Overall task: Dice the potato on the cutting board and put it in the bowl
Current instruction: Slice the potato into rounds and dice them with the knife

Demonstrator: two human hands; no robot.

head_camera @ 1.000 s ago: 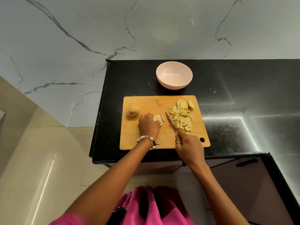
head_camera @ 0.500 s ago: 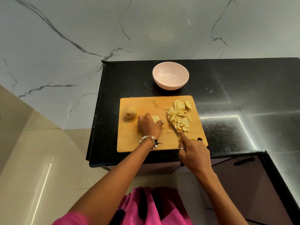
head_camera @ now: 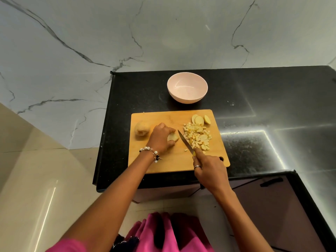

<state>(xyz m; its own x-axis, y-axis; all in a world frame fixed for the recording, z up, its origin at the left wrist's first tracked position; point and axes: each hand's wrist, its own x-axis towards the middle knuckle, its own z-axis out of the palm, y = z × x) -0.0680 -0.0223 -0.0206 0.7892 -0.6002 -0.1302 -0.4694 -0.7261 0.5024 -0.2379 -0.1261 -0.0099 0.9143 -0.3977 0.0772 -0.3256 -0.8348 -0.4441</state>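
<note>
A: Wooden rectangular cutting board (head_camera: 163, 164) holds everything; left hand (head_camera: 160, 138) curls over a pale potato slice stack (head_camera: 173, 137)

B: right hand (head_camera: 209, 170) grips the steel knife (head_camera: 185, 143) beside yellow diced cubes (head_camera: 197, 138); pink round bowl (head_camera: 187, 87) behind

bowl (head_camera: 187, 87) showing pale pink | cutting board (head_camera: 160, 164) showing tan | counter (head_camera: 254, 84) showing speckled black | wall (head_camera: 91, 33) showing grey-veined white marble

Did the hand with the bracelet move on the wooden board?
Barely. The left hand still holds the potato piece, midway between the potato chunk and the diced pile.
</note>
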